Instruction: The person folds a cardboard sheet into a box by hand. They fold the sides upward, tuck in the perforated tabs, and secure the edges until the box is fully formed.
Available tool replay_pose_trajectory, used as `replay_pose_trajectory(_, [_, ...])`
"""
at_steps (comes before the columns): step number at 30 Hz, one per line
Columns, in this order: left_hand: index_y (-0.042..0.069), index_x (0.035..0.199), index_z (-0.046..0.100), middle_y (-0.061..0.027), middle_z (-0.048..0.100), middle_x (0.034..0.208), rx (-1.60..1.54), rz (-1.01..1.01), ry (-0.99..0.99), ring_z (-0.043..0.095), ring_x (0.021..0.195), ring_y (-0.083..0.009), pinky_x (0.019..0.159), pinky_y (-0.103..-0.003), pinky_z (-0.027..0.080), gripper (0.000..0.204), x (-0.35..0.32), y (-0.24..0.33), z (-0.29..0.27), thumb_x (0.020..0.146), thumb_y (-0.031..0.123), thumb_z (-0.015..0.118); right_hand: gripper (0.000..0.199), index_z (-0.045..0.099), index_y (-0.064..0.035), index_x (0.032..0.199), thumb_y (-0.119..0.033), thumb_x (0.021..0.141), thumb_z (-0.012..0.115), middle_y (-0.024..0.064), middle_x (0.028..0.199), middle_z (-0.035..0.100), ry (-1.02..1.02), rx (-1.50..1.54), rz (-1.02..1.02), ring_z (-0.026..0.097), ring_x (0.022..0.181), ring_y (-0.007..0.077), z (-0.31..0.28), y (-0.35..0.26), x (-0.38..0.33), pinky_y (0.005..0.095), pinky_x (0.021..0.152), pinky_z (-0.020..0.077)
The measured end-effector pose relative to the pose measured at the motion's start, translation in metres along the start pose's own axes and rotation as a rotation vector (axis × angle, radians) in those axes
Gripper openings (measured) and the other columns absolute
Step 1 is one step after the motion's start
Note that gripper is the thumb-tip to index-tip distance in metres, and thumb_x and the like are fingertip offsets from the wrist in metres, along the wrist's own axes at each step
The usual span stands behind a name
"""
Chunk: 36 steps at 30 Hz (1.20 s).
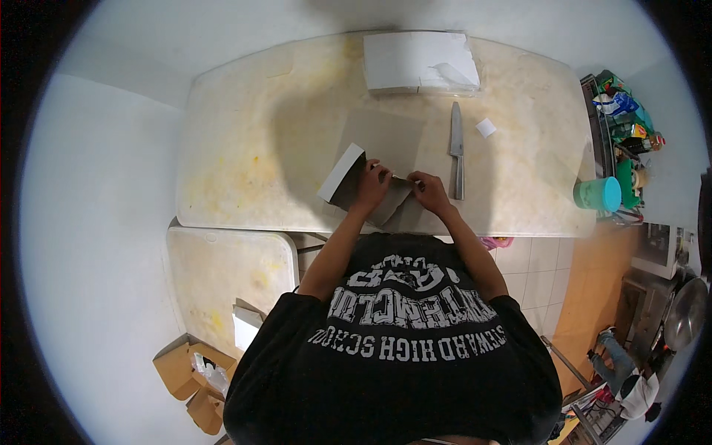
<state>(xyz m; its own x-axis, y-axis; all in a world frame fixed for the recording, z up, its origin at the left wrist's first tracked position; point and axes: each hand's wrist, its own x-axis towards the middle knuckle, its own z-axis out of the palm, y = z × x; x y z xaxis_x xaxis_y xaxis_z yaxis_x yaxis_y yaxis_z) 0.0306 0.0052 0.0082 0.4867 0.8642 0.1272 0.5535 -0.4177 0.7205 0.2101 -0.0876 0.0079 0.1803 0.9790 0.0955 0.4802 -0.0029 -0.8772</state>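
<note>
Head view: left hand (371,184) and right hand (430,190) fold grey cardboard (382,141).

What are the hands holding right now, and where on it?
Both hands grip a flat grey cardboard sheet at its near edge: the left hand on a folded flap, the right hand beside it.

Both hands rest on a cardboard sheet (382,141) lying on the table (245,148), the left hand (371,182) just beside the right hand (429,189). A knife (457,148) lies just right of the right hand. Beyond the hands sits a stack of sheets (419,63). A cup (598,194) stands far right, at the table's edge.
</note>
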Motion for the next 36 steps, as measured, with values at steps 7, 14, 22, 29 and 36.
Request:
replay_pose_trajectory(7, [0.004, 0.096, 0.069, -0.0168, 0.062, 0.103, -0.119, 0.156, -0.234, 0.062, 0.097, -0.0336, 0.083, -0.040, 0.051, 0.020, 0.008, 0.012, -0.004, 0.078, 0.001, 0.060, 0.016, 0.064, -0.0012, 0.093, 0.001, 0.077, 0.058, 0.0179, 0.092, 0.067, -0.039, -0.148, -0.083, 0.066, 0.084, 0.0366, 0.000, -0.004, 0.001, 0.0418, 0.076, 0.0527])
replay_pose_trajectory(14, [0.003, 0.086, 0.071, -0.0173, 0.064, 0.088, -0.065, 0.216, -0.248, 0.063, 0.089, -0.0343, 0.079, -0.039, 0.051, 0.018, 0.020, -0.008, 0.009, 0.075, -0.003, 0.058, 0.011, 0.065, -0.0019, 0.090, -0.002, 0.080, 0.062, 0.0159, 0.085, 0.068, 0.009, -0.110, -0.096, 0.068, 0.075, 0.0309, 0.005, 0.000, -0.001, 0.0379, 0.067, 0.0540])
replay_pose_trajectory(22, [0.004, 0.083, 0.071, -0.0165, 0.064, 0.087, -0.096, 0.155, -0.247, 0.063, 0.086, -0.0335, 0.076, -0.040, 0.051, 0.013, 0.023, -0.004, 0.003, 0.077, 0.000, 0.061, 0.011, 0.063, -0.0005, 0.090, -0.009, 0.083, 0.065, 0.0154, 0.080, 0.068, 0.029, -0.056, 0.038, 0.068, 0.071, 0.0298, 0.004, 0.003, -0.002, 0.0362, 0.066, 0.0528])
replay_pose_trajectory(29, [0.004, 0.085, 0.071, -0.0161, 0.064, 0.088, -0.119, 0.200, -0.232, 0.064, 0.087, -0.0331, 0.077, -0.039, 0.051, 0.013, 0.022, -0.006, 0.000, 0.078, 0.000, 0.060, 0.011, 0.063, -0.0006, 0.090, -0.009, 0.084, 0.065, 0.0155, 0.081, 0.068, -0.008, -0.055, 0.076, 0.068, 0.073, 0.0277, 0.001, 0.006, 0.002, 0.0367, 0.066, 0.0520])
replay_pose_trajectory(36, [0.004, 0.090, 0.070, -0.0171, 0.065, 0.090, -0.067, 0.258, -0.266, 0.064, 0.089, -0.0359, 0.078, -0.042, 0.050, 0.015, 0.026, -0.009, -0.002, 0.080, 0.004, 0.059, 0.013, 0.066, -0.0010, 0.093, -0.010, 0.083, 0.066, 0.0144, 0.086, 0.070, 0.008, -0.060, 0.074, 0.069, 0.080, 0.0260, 0.004, 0.008, 0.001, 0.0346, 0.072, 0.0540])
